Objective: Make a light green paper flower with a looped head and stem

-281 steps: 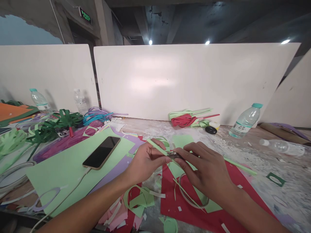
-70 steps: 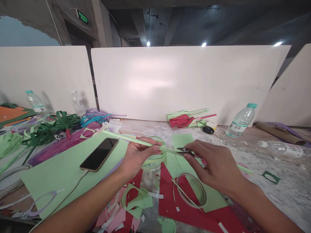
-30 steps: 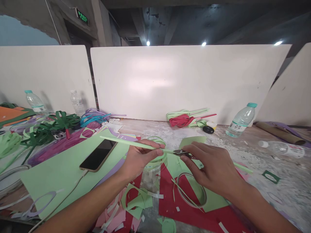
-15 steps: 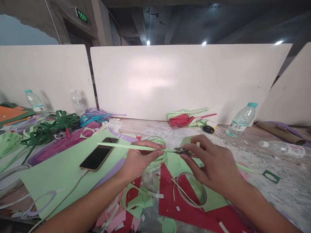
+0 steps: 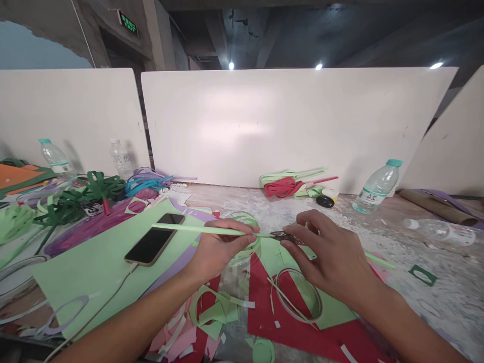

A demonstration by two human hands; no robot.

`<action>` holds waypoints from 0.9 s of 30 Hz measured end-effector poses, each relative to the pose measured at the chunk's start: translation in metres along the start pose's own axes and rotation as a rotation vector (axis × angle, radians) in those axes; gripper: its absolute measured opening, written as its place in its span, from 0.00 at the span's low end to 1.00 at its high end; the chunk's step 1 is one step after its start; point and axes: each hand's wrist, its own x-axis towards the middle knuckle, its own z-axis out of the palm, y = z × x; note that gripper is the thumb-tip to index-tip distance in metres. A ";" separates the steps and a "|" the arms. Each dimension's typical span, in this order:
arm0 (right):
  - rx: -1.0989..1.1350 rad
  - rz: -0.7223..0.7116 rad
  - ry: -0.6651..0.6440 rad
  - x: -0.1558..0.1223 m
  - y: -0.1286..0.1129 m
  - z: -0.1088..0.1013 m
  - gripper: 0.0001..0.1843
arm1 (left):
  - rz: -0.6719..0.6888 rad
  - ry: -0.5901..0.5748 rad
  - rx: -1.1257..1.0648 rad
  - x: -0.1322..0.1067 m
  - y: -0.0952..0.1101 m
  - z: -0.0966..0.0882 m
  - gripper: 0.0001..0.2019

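A big green paper (image 5: 102, 262) lies lower left. At the middle, the left hand (image 5: 219, 249) pinches a thin green strip (image 5: 196, 229). The right hand (image 5: 333, 262) grips small scissors (image 5: 285, 235). Best to keep the strip tight and snip slowly.

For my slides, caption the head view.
Left hand holds a light-green paper strip; right hand works small scissors along it.

The green sign (image 5: 129, 23) above the doorway reads "EXIT"; bottle labels unreadable.

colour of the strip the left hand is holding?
Light green. The paper strip runs left from the left hand, seen in the head view.
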 end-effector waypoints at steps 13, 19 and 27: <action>-0.001 -0.007 -0.003 0.000 -0.001 0.000 0.11 | 0.001 -0.040 -0.045 -0.001 0.000 0.000 0.03; 0.008 -0.023 -0.003 -0.001 -0.002 0.000 0.10 | -0.007 -0.056 -0.025 -0.001 0.000 0.002 0.03; 0.018 -0.023 0.018 -0.001 -0.002 0.001 0.10 | 0.011 -0.074 -0.032 0.000 0.001 0.000 0.03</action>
